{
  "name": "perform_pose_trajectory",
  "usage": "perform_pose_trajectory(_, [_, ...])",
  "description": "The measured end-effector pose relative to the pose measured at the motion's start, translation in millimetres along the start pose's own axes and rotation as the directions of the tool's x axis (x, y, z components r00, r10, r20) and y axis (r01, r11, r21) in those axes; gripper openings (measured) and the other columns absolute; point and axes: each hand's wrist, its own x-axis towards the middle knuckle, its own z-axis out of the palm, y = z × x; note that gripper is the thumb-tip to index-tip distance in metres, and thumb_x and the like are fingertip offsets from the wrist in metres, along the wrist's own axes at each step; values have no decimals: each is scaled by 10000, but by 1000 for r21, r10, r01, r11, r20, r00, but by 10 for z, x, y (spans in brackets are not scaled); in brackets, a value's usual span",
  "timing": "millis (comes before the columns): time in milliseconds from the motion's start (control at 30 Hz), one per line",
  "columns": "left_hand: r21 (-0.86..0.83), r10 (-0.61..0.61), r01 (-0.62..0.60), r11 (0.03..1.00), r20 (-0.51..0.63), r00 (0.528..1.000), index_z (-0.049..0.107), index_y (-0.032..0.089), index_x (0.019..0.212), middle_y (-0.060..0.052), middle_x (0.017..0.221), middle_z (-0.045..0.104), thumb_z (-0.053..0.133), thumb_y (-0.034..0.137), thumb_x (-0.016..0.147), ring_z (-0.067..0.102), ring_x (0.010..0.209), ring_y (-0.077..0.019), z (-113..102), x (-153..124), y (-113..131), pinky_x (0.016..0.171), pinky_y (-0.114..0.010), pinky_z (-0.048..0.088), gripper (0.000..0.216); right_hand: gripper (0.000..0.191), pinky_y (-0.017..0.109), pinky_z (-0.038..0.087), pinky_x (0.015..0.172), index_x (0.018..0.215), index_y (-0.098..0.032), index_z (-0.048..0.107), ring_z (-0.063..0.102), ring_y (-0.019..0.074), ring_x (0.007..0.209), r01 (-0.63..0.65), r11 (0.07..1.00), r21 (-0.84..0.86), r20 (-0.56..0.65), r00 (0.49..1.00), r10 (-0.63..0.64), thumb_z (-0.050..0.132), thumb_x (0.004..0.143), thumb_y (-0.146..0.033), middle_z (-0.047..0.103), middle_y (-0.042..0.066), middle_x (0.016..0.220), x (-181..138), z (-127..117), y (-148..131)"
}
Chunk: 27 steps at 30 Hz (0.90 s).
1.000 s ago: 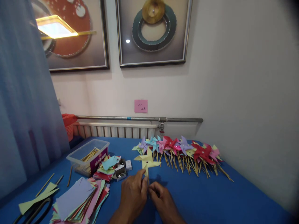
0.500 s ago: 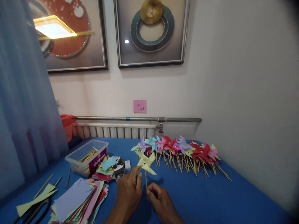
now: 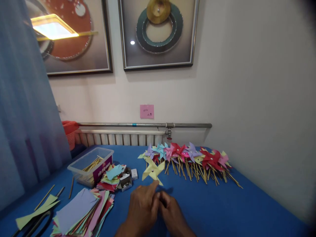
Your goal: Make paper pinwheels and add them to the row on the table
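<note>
A pale yellow paper pinwheel (image 3: 153, 170) with a shiny pin at its centre stands just above my hands. My left hand (image 3: 142, 204) is closed at its stick, the index finger pointing up just below the blades. Beside it, my right hand (image 3: 172, 210) is curled round the lower stick, and the fingertips of both hands meet. The hands hide the stick itself. Behind them on the blue table lies a row of finished pinwheels (image 3: 178, 150) in red, pink, purple, blue and yellow, their sticks towards me.
On the left, a clear plastic box (image 3: 90, 166) holds wooden sticks. Near it are cut paper pieces (image 3: 115, 176), small boxes of pins (image 3: 125, 182), a stack of coloured paper (image 3: 76, 210) and black-handled scissors (image 3: 45, 220) under yellow scraps. A radiator (image 3: 123, 137) runs behind.
My left hand has moved from the blades down and right to the stick, next to my right hand. The pinwheel's blades have turned a little.
</note>
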Motion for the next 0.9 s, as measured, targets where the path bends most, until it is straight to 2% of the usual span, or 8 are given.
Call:
perform_pose_trajectory(133, [48,52,-57,997,106,993,585,197,1308,-63,820,763,454,194,938,707,684,-212,51,-35,63,653,-332,512,392,309,287,440,692,815,-192,648,593,210,757,22,1000,11,-7,1000,-22,518,912,-456,689,40,785,-10,9,10])
perform_pose_trajectory(400, [135,65,-64,989,-4,998,626,180,1184,-62,772,737,443,224,959,689,649,-210,2,16,12,643,-330,500,293,357,277,448,693,810,-192,648,585,197,760,-16,1000,17,5,1000,16,530,915,-512,682,26,768,14,21,36])
perform_pose_trajectory(533, [148,55,-48,988,-43,998,643,182,1134,-66,786,748,428,224,973,697,662,-209,-23,44,2,656,-325,492,272,393,270,426,669,743,-194,618,549,180,720,-11,1000,15,9,1000,11,524,914,-535,627,4,705,30,19,37])
perform_pose_trajectory(667, [182,2,6,983,-43,999,658,179,1124,-64,787,754,435,233,981,689,649,-206,-35,50,-20,647,-322,490,271,349,263,384,625,689,-205,560,497,162,663,-5,1000,-12,2,1000,5,521,907,-475,554,-16,656,37,11,36])
perform_pose_trajectory(900, [234,-23,42,971,-83,996,674,170,1124,-92,839,765,443,260,987,703,694,-205,-35,56,-83,676,-308,510,283,257,260,331,594,708,-207,550,438,144,623,-23,1000,-5,15,1000,23,540,880,-397,496,-35,641,10,9,6])
